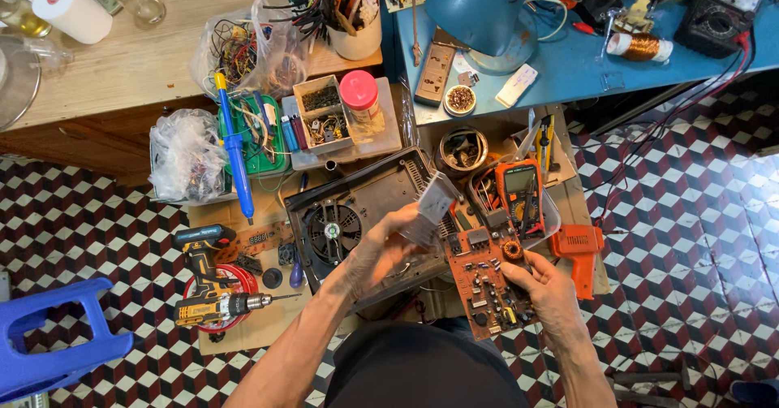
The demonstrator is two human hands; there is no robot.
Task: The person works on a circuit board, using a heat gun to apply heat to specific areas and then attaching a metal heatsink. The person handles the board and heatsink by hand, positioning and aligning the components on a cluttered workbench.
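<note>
An orange-brown circuit board (485, 282), studded with small components and one copper coil at its 1 o'clock corner, is hovering over the open black appliance casing (365, 221) with its single fan. The right hand (545, 294) is clamping its grip on the board's 3 o'clock edge. The left hand (381, 250), fingers closed, is pinching one ribbed silver heat sink (434, 205) at the board's 11 o'clock. One cordless drill (213, 282) is lying at 9 o'clock.

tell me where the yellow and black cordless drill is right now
In the head view the yellow and black cordless drill lies on the floor at lower left, on a red round tin, left of the left hand and the open black appliance casing.
</note>
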